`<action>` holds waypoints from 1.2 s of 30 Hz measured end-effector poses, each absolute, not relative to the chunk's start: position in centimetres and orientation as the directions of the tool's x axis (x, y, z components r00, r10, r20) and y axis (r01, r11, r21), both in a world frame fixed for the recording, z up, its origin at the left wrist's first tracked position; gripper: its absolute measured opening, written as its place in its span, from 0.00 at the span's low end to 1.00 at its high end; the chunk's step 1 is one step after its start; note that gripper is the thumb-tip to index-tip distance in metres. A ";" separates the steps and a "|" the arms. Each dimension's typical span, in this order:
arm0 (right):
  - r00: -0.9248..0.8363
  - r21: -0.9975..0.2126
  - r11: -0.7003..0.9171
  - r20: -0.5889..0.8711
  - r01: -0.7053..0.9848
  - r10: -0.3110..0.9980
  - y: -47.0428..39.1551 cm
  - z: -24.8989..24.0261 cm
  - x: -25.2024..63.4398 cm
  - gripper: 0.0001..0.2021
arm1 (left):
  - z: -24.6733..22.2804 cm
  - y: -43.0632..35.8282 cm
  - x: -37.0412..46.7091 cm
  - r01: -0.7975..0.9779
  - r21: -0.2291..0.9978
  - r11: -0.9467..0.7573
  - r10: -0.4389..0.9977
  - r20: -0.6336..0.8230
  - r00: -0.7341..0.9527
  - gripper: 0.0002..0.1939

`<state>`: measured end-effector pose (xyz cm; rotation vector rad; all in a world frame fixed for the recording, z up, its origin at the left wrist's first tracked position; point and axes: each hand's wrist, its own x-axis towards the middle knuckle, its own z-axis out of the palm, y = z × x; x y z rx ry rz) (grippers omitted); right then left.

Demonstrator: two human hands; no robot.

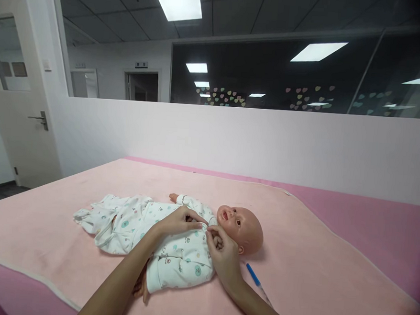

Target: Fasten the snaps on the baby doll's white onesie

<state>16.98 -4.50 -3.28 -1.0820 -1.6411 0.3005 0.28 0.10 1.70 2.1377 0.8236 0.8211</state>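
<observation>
A baby doll (pixel 246 232) lies on its back with its head to the right, dressed in a white printed top (pixel 176 275) and matching pants (pixel 126 221). My left hand (pixel 182 220) rests over the doll's chest, thumb and forefinger pinching the top's fabric near the collar. Just beside the doll's chin, my right hand (pixel 224 257) pinches the same top at the neckline, its other fingers curled in. The two sets of fingertips are close together. Whatever fastening may lie between them is too small to make out.
A thin stick with a blue end (pixel 253 274), perhaps a pen or thermometer, lies right of my right wrist. A peach mat (pixel 331 276) covers a pink surface (pixel 381 227). Behind stands a white half wall (pixel 268 142) with glass above; a door (pixel 23 101) is at left.
</observation>
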 end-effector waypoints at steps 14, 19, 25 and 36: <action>-0.086 -0.501 0.685 0.772 0.528 0.630 -4.7 -3.1 17.0 0.08 | 1.8 -0.5 0.6 0.408 0.635 -0.656 0.726 0.383 0.571 0.14; -0.071 -0.498 0.688 0.781 0.528 0.621 -4.6 -3.2 16.9 0.09 | 1.9 -0.5 0.7 0.459 0.582 -0.671 0.731 0.419 0.539 0.11; -0.082 -0.479 0.696 0.790 0.534 0.607 -4.5 -3.3 16.9 0.11 | 2.3 -0.8 0.8 0.484 0.594 -0.642 0.755 0.382 0.532 0.10; -0.110 -0.389 0.746 0.847 0.541 0.521 -4.3 -3.8 17.1 0.13 | 2.1 -0.6 0.7 0.468 0.625 -0.625 0.761 0.354 0.543 0.10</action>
